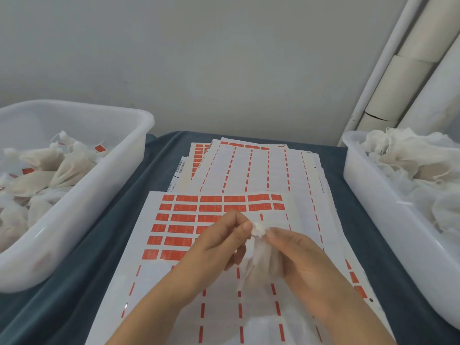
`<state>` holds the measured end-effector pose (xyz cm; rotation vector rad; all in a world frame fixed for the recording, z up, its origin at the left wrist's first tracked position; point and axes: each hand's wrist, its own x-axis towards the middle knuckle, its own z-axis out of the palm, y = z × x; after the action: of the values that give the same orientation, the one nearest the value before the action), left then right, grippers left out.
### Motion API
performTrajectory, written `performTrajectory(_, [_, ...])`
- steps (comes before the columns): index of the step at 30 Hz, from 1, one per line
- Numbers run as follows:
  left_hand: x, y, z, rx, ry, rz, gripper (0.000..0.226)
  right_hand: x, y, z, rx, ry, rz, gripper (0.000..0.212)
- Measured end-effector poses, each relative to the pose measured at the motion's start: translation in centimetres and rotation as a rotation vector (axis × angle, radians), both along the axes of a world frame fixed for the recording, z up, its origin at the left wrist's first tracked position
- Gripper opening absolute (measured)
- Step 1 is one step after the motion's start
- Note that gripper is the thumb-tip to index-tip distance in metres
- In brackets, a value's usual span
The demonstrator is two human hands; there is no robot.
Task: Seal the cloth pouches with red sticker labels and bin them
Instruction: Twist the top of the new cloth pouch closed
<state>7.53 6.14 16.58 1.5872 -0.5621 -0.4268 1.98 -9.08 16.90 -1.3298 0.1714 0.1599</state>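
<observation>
From the head camera, you held a cloth pouch (260, 260) above the near sticker sheet (174, 235). Your left hand (219, 247) and right hand (301, 257) were close together, both pinching its gathered neck. Left of the sheet sat the bin of sealed pouches (74, 185); right of it, the bin of unsealed pouches (388, 202).

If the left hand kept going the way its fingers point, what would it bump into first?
Most likely the gathered neck of the cloth pouch it already pinches. The left hand points up and right, toward the right hand's fingertips just past that neck. Depth is hard to judge here.
</observation>
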Motion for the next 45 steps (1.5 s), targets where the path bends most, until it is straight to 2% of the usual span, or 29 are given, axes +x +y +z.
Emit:
performTrajectory(2, [-0.1,0.0,0.2,-0.014,-0.035,-0.005,0.025,-0.2,0.0,0.1,0.232,0.037,0.066,0.043])
performTrajectory(3, [-0.2,0.0,0.3,-0.014,-0.054,-0.03,0.027,-0.4,0.0,0.3,0.308,0.028,0.115,0.04])
performTrajectory(6, [-0.7,-0.1,0.5,-0.015,-0.127,-0.103,0.029,-0.7,0.0,0.8,0.401,-0.018,0.23,0.028])
performTrajectory(9, [-0.8,-0.2,0.4,-0.019,-0.112,-0.074,0.029,-0.5,0.4,0.8,0.461,-0.002,0.14,0.036])
performTrajectory(12, [-0.6,-0.1,0.7,-0.031,0.055,-0.089,0.022,-0.3,0.6,0.4,0.494,0.054,0.039,0.05])
performTrajectory(16, [-0.5,-0.2,0.9,-0.086,0.113,-0.101,0.016,-0.4,0.7,0.7,0.548,0.08,-0.018,0.038])
performTrajectory(18, [-0.5,-0.3,0.8,-0.113,0.124,-0.071,0.008,-0.5,0.7,0.8,0.535,0.055,-0.005,0.033])
performTrajectory(20, [-0.7,-0.5,0.5,-0.114,0.064,0.008,0.017,-0.5,0.6,0.8,0.459,0.035,-0.031,0.032])
performTrajectory(22, [-1.0,-0.5,0.4,-0.082,-0.126,0.151,0.016,-0.4,0.6,0.6,0.381,0.04,-0.092,0.039])
performTrajectory(24, [-1.1,-0.5,0.2,0.006,-0.431,0.272,0.017,-0.3,0.5,0.5,0.339,0.064,-0.133,0.045])
performTrajectory(26, [-1.2,-0.6,0.1,0.051,-0.614,0.296,0.013,-0.2,0.5,0.5,0.322,0.077,-0.145,0.045])
performTrajectory(29, [-1.3,-0.9,-0.1,0.063,-0.625,0.298,0.014,-0.3,0.5,0.7,0.308,0.057,-0.121,0.041])
performTrajectory(33, [-1.0,-0.9,0.0,0.087,-0.561,0.335,0.017,-0.2,0.7,0.7,0.213,0.037,-0.093,0.024])
performTrajectory(37, [-1.1,-0.7,-0.1,0.168,-0.528,0.33,0.025,-0.2,0.7,0.7,0.137,0.036,-0.118,0.022])
performTrajectory(38, [-1.0,-0.7,0.0,0.153,-0.447,0.313,0.027,-0.2,0.7,0.7,0.136,0.026,-0.119,0.021])
performTrajectory(39, [-0.8,-0.6,0.2,0.099,-0.288,0.271,0.024,-0.2,0.6,0.7,0.143,0.018,-0.121,0.019])
performTrajectory(41, [-0.2,-0.3,0.6,-0.09,0.193,0.114,0.019,-0.3,0.6,0.6,0.157,0.014,-0.104,0.019])
performTrajectory(43, [0.3,0.0,0.6,-0.367,0.684,-0.033,0.011,-0.4,0.7,0.5,0.162,0.01,-0.059,0.028])
performTrajectory(45, [0.4,0.5,0.6,-0.6,0.957,-0.134,0.008,-0.3,0.9,0.5,0.141,0.012,-0.022,0.037])
